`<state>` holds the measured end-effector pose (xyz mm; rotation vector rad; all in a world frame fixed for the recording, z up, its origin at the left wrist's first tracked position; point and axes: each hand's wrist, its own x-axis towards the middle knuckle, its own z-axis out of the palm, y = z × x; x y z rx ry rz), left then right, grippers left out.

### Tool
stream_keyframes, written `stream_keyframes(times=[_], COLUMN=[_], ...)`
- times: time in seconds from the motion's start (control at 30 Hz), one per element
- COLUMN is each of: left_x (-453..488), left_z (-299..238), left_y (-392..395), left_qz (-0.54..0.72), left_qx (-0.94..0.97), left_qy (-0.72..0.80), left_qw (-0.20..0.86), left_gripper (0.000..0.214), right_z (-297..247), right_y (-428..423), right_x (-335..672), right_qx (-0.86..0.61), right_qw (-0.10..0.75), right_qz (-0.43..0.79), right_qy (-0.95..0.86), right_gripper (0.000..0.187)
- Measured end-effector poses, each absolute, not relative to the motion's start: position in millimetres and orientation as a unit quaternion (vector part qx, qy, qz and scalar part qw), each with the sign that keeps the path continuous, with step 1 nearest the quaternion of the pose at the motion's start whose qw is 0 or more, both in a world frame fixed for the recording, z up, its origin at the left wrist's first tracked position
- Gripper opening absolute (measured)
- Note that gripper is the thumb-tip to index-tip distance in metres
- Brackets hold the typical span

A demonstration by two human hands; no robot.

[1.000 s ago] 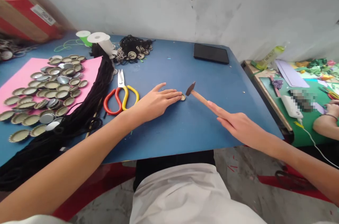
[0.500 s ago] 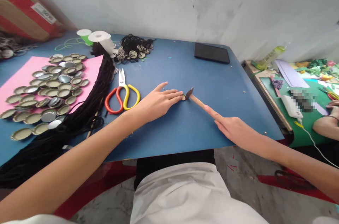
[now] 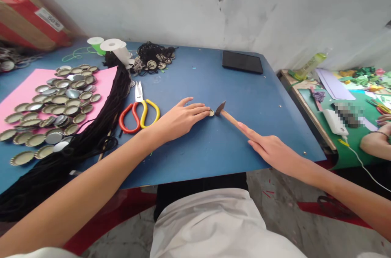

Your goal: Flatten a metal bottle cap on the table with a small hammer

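Observation:
A small bottle cap (image 3: 211,113) lies on the blue table, touched at its edge by the fingertips of my left hand (image 3: 180,119). That hand is flat, with its fingers stretched out and the thumb apart. My right hand (image 3: 265,144) is closed around the wooden handle of a hammer (image 3: 233,121), index finger laid along the handle. The dark hammer head is just right of the cap, a small gap between them. Left of my left hand are scissors (image 3: 139,109) with one red and one yellow handle, blades slightly apart.
Many bottle caps (image 3: 59,99) cover a pink sheet (image 3: 18,93) at left, beside a bundle of black cord (image 3: 100,123). White spools (image 3: 113,44) and corded caps (image 3: 155,56) stand behind. A black tablet (image 3: 242,62) lies at the back right. A co-worker's hand (image 3: 378,142) rests at the green table.
The hammer head has moved slightly right, away from the cap, which now shows more fully. My left hand keeps its place by the cap. The view has shifted a little.

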<state>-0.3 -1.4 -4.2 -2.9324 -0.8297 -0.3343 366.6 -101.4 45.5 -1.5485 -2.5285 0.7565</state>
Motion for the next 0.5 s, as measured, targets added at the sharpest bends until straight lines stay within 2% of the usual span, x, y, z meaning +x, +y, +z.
stream_keyframes(times=[0.23, 0.4, 0.5], left_x=[1.5, 2.8, 1.8], left_z=[3.0, 1.2, -0.6], left_y=[-9.1, -10.3, -10.5], left_qz=[-0.092, -0.094, -0.096], left_qx=[-0.958, -0.956, -0.955], left_qy=[-0.267, -0.271, -0.275], left_qw=[0.057, 0.057, 0.050], left_gripper=[0.064, 0.062, 0.063], right_z=[48.8, 51.0, 53.9], right_y=[-104.0, -100.3, -99.1], right_x=[365.7, 362.6, 361.7], right_qx=[-0.515, -0.501, -0.513], right_qw=[0.120, 0.054, 0.069], right_qz=[0.193, 0.214, 0.206], right_qy=[-0.827, -0.837, -0.831], right_gripper=[0.069, 0.066, 0.067])
